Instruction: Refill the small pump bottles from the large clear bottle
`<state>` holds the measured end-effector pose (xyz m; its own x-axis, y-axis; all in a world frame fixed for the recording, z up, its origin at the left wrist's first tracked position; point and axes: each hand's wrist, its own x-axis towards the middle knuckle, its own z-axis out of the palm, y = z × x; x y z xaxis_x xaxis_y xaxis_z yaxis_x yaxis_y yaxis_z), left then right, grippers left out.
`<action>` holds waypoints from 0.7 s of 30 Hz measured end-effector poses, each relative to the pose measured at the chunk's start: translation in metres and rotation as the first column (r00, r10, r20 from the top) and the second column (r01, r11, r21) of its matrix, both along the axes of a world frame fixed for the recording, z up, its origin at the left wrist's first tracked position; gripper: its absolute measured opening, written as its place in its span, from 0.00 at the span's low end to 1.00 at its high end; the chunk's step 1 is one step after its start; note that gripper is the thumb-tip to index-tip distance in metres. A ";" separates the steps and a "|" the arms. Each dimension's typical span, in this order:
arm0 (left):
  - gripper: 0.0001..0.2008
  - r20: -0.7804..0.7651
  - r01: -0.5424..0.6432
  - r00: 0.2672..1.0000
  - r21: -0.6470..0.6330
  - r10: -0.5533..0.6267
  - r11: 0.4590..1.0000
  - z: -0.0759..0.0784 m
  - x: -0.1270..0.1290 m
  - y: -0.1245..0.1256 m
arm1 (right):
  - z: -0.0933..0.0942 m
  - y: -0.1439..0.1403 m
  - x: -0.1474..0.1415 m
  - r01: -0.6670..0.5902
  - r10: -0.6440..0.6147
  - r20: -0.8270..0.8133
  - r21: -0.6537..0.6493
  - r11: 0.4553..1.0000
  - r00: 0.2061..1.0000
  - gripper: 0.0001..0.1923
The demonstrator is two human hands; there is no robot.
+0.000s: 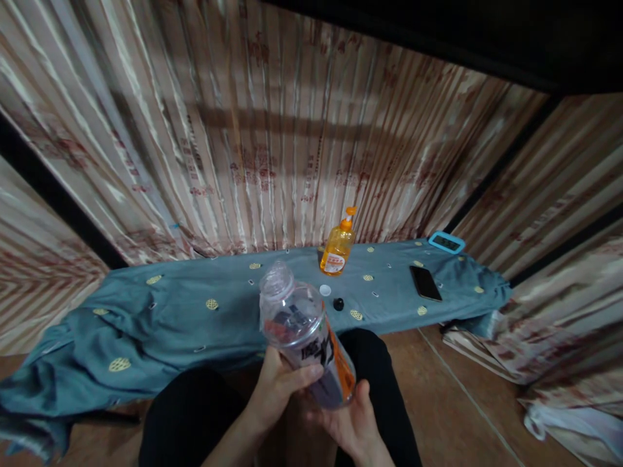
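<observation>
Clear plastic bottle (304, 337) held over the lap, tilted with its open neck pointing up and away; an orange-and-dark label is seen on the lower half. No cap is seen on the neck. The left hand (280, 383) is wrapped round the bottle's lower body, grip pressed together on it, thumb laid across the label. The right hand (353, 421) is cupped under the bottle's base, palm up, fingers partly spread, touching the bottom edge. Black trouser legs (195, 415) are seen below the hands.

Beyond the bottle a low surface is covered by a blue-green patterned cloth (160, 318). On it, an orange pump bottle (337, 250) is stood upright near the back edge. A small white cap (325, 290) and a small black cap (339, 303) are laid just beside each other in front of it, apart from the held bottle. A dark phone (425, 283) is laid flat to the right, and a turquoise-framed device (446, 242) rests at the far right corner. Striped curtains (272, 143) hang behind. Reddish tiled floor (438, 389) is seen at right.
</observation>
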<state>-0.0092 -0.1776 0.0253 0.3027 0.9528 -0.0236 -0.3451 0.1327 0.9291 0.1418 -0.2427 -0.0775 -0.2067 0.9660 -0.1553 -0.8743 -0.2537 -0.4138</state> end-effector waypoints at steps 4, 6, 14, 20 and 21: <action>0.31 -0.018 0.151 0.988 0.019 -0.151 0.988 0.000 0.020 0.009 | 0.010 0.006 0.018 0.066 -0.066 0.031 -0.006 0.998 0.997 0.26; 0.36 -0.044 0.157 0.987 0.074 -0.154 0.985 -0.006 0.017 0.018 | 0.019 0.009 0.028 0.079 -0.079 0.046 -0.005 0.997 0.996 0.24; 0.58 -0.231 -0.407 0.719 0.625 0.656 0.666 -0.031 -0.042 0.132 | 0.051 0.031 0.064 0.072 -0.070 0.101 -0.015 0.997 0.992 0.35; 0.53 -0.363 -0.287 0.700 0.645 0.614 0.708 -0.056 -0.025 0.183 | 0.055 0.053 0.074 0.188 -0.180 0.181 -0.027 0.982 0.967 0.27; 0.47 -0.371 -0.277 0.709 0.636 0.600 0.720 -0.062 -0.021 0.183 | 0.054 0.055 0.075 0.205 -0.195 0.197 -0.031 0.978 0.961 0.27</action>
